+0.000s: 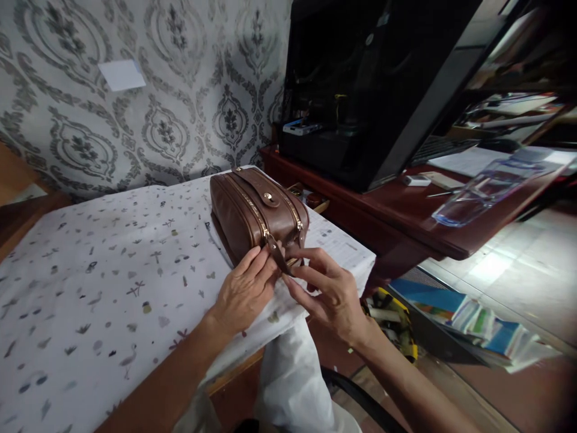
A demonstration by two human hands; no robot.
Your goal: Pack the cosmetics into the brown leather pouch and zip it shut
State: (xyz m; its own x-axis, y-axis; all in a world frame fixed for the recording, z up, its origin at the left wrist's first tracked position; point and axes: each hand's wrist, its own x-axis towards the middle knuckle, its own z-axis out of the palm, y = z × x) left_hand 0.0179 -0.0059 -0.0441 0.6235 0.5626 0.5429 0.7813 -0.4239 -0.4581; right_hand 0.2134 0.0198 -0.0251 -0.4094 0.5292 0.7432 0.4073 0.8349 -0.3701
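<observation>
A brown leather toiletry bag [256, 210] stands on the white patterned cloth, with two gold zippers along its top and a snap strap [256, 186] between them. From the nearer zipper's end hangs a leather pull tab [279, 257]. My left hand [250, 288] is closed at the near end of the bag, its fingers pressed together against the leather beside the tab. With thumb and fingers pinched, my right hand [331, 294] grips the tab's lower tip. Part of the bag's near end is hidden behind my fingers.
A cloth-covered table [112, 270] lies under the bag. To the right, a dark red desk [406, 222] carries a large black monitor [351, 90] and a clear plastic bottle [487, 186]. Below it are books [478, 319] and a yellow-black container [392, 319].
</observation>
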